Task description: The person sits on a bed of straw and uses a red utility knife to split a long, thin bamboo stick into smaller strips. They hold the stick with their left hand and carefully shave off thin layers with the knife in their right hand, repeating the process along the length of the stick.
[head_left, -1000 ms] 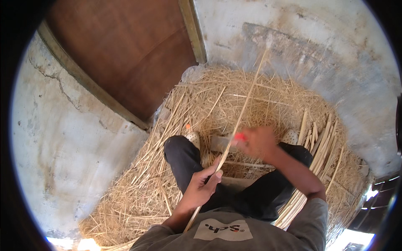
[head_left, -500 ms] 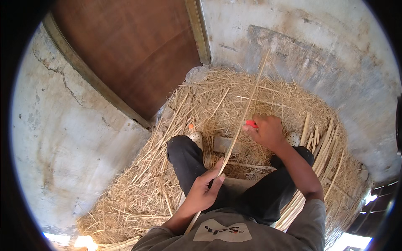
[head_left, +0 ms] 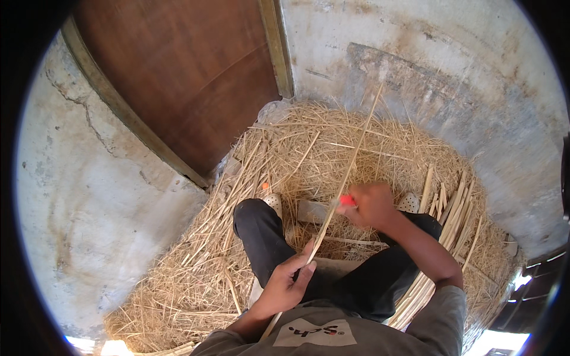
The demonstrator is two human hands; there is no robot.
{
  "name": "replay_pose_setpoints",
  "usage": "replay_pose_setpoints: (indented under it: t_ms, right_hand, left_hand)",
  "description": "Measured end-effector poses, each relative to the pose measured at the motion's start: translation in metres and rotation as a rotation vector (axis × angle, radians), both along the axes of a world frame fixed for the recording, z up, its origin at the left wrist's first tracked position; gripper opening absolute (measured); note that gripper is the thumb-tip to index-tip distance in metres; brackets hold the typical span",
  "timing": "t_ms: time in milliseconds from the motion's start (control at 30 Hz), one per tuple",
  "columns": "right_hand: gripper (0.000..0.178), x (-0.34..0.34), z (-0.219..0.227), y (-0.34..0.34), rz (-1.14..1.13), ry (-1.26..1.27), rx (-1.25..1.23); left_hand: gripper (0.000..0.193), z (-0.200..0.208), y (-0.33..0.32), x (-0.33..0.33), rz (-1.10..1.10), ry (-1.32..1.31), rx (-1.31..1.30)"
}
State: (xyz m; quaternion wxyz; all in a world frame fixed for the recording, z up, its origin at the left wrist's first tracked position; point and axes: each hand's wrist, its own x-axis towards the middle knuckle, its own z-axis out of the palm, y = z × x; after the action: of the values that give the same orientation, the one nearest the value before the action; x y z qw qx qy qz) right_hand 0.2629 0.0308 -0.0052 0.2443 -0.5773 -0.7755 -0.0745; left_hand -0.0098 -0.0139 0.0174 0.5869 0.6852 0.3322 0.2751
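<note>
A long, thin pale strip (head_left: 351, 155), like split bamboo or cane, slants from my lap up toward the far wall. My left hand (head_left: 290, 280) is closed round its lower part, thumb on top, just above my lap. Further up the strip, my right hand (head_left: 369, 204) is closed round a small tool with a red handle (head_left: 347, 200). That tool meets the strip or lies right beside it; its working end is too blurred to make out.
Pale shavings (head_left: 297, 127) cover the floor around my feet. A bundle of split strips (head_left: 456, 216) lies to my right. A block (head_left: 313, 211) sits between my shoes. Beyond are a brown door (head_left: 184, 65) and stained walls (head_left: 415, 53). A small orange thing (head_left: 265, 186) lies by my left shoe.
My right hand with the red-handled tool has moved down the strip, toward my left hand. My left hand keeps its hold on the strip in nearly the same place.
</note>
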Motion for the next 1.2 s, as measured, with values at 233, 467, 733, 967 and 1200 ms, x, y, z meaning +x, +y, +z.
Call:
replay_pose_setpoints:
  t_ms: [233,467,733,967,1200]
  right_hand:
    - [0.052,0.089,0.005,0.047,-0.301,-0.050,0.055]
    - [0.075,0.208,0.000,0.076,-0.842,0.194,-0.012]
    - [0.077,0.186,-0.045,0.058,-0.754,0.426,-0.150]
    - [0.052,0.039,0.004,0.015,-0.050,0.277,-0.031]
    - [0.055,0.005,-0.008,0.011,0.087,0.126,0.052]
  left_hand:
    - [0.039,-0.001,-0.011,-0.008,-0.077,-0.002,0.037]
    - [0.044,0.000,-0.041,-0.034,-0.157,-0.053,-0.083]
    - [0.044,-0.003,-0.001,-0.014,-0.063,-0.219,-0.717]
    - [0.039,-0.021,0.050,0.024,-0.039,-0.389,-0.743]
    - [0.036,-0.020,0.040,0.038,-0.016,-0.511,-0.913]
